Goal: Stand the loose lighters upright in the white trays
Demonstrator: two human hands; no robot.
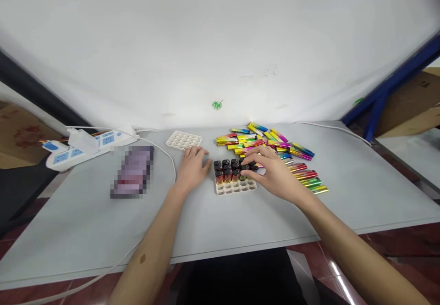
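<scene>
A white tray with holes lies in the middle of the table. Its far rows hold several small upright black-topped pieces with shiny red and gold bodies; the near holes show no pieces. My right hand reaches over the tray's right end, thumb and fingers closed around a black-topped piece that they partly hide. My left hand rests on the table just left of the tray, fingers apart and holding nothing. Beyond my right hand lies a loose pile of shiny multicoloured flat tubes.
Several similar metallic tubes lie in a line right of my right hand. A second white tray sits behind my left hand. To the left are a blurred-out phone-like object, a power strip and a white cable.
</scene>
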